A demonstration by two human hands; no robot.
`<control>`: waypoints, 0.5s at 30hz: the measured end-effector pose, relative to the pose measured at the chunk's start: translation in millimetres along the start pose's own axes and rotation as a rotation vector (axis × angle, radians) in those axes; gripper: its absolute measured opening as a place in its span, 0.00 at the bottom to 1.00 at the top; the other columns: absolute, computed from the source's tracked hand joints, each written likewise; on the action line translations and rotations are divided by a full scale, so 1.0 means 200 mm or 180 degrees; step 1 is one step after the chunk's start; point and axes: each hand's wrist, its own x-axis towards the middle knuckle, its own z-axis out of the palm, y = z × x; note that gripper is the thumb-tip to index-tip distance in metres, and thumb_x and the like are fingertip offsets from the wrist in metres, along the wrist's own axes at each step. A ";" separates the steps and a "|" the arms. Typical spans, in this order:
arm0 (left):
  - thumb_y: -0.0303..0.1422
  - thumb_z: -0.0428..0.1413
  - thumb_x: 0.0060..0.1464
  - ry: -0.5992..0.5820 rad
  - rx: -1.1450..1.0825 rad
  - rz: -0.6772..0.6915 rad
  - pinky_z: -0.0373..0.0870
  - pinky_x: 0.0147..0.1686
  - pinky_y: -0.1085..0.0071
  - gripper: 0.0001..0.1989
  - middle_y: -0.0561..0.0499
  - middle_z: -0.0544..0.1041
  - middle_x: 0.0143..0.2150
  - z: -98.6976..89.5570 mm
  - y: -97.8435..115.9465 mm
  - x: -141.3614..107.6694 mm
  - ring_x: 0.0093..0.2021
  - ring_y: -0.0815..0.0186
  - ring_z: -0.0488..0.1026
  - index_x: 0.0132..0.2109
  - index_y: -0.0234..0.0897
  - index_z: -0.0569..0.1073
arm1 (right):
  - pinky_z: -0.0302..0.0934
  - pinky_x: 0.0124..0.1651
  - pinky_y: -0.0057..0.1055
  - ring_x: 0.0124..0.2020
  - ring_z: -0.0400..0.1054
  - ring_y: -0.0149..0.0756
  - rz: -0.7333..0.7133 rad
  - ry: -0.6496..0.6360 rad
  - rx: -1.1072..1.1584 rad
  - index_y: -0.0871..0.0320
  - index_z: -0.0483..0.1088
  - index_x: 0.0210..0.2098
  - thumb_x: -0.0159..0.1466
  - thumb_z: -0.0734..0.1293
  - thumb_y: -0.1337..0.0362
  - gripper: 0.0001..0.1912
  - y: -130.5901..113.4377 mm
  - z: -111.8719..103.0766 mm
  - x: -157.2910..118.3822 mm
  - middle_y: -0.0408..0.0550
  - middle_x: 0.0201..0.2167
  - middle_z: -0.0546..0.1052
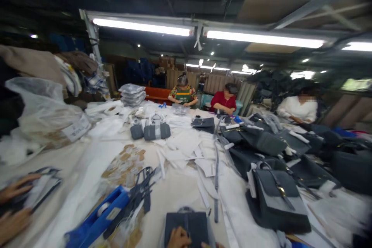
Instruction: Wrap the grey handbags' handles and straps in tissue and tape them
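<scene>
A dark grey bag (200,223) lies at the bottom centre of the head view, with thin clear plastic at its side. My left hand (179,237) rests on the bag's front near its middle strap, fingers bent together; what they grip is too small to make out. Only the fingertips of my right hand (211,245) show at the bottom edge, by the bag's lower right corner, and the rest is cut off by the frame. A long grey strap (216,178) lies on the table beyond the bag.
A blue tape dispenser (99,217) and dark straps (142,190) lie left of the bag. Finished-looking bags (276,197) pile up at the right. Another person's hands (17,205) hold a dark piece at far left. Three people sit across the table (171,180).
</scene>
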 end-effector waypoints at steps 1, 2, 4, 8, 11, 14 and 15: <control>0.31 0.53 0.55 0.0060 -0.0102 -0.0089 0.60 0.55 0.57 0.11 0.49 0.69 0.50 0.04 -0.03 -0.05 0.53 0.59 0.64 0.45 0.46 0.74 | 0.67 0.19 0.50 0.36 0.74 0.62 0.0134 -0.0058 -0.0008 0.40 0.76 0.37 0.42 0.60 0.44 0.26 0.02 0.09 -0.01 0.47 0.33 0.80; 0.29 0.52 0.54 0.0146 -0.0199 -0.0129 0.57 0.56 0.58 0.11 0.49 0.69 0.49 0.07 -0.05 -0.09 0.53 0.60 0.63 0.43 0.45 0.75 | 0.70 0.28 0.51 0.39 0.74 0.60 0.0275 -0.0112 -0.0032 0.46 0.76 0.38 0.44 0.60 0.43 0.27 0.04 0.17 -0.02 0.49 0.34 0.80; 0.29 0.50 0.54 0.0290 -0.0397 -0.0071 0.54 0.58 0.59 0.13 0.48 0.68 0.49 0.10 -0.10 -0.16 0.53 0.61 0.62 0.45 0.42 0.75 | 0.70 0.42 0.48 0.42 0.74 0.57 0.0588 0.0002 -0.0119 0.56 0.76 0.36 0.47 0.61 0.43 0.28 0.07 0.27 -0.05 0.53 0.33 0.80; 0.28 0.50 0.53 0.0586 -0.0953 -0.0044 0.55 0.57 0.61 0.15 0.47 0.68 0.48 0.06 -0.14 -0.23 0.52 0.61 0.61 0.47 0.40 0.73 | 0.68 0.43 0.43 0.39 0.74 0.54 0.0809 0.0338 -0.0485 0.59 0.74 0.33 0.46 0.66 0.43 0.26 -0.05 0.29 -0.05 0.54 0.30 0.79; 0.27 0.49 0.53 0.1027 -0.1415 0.0046 0.56 0.57 0.62 0.16 0.48 0.66 0.48 0.00 -0.13 -0.27 0.53 0.61 0.61 0.48 0.40 0.72 | 0.67 0.40 0.40 0.39 0.73 0.54 0.0518 0.0466 -0.0826 0.59 0.74 0.33 0.44 0.68 0.43 0.27 -0.26 0.27 0.01 0.53 0.30 0.79; 0.31 0.50 0.55 0.1556 -0.1839 0.0349 0.55 0.58 0.61 0.15 0.47 0.64 0.51 -0.10 -0.11 -0.27 0.54 0.61 0.60 0.50 0.41 0.70 | 0.64 0.38 0.38 0.38 0.72 0.52 0.0135 0.0674 -0.1488 0.59 0.72 0.36 0.44 0.69 0.42 0.29 -0.54 0.30 0.10 0.53 0.31 0.78; 0.34 0.50 0.56 0.1740 -0.1989 0.0463 0.55 0.58 0.61 0.15 0.47 0.64 0.51 -0.15 -0.10 -0.26 0.55 0.60 0.60 0.51 0.41 0.69 | 0.63 0.37 0.37 0.38 0.72 0.52 -0.0008 0.0732 -0.1796 0.59 0.71 0.37 0.45 0.68 0.42 0.29 -0.64 0.32 0.14 0.52 0.31 0.78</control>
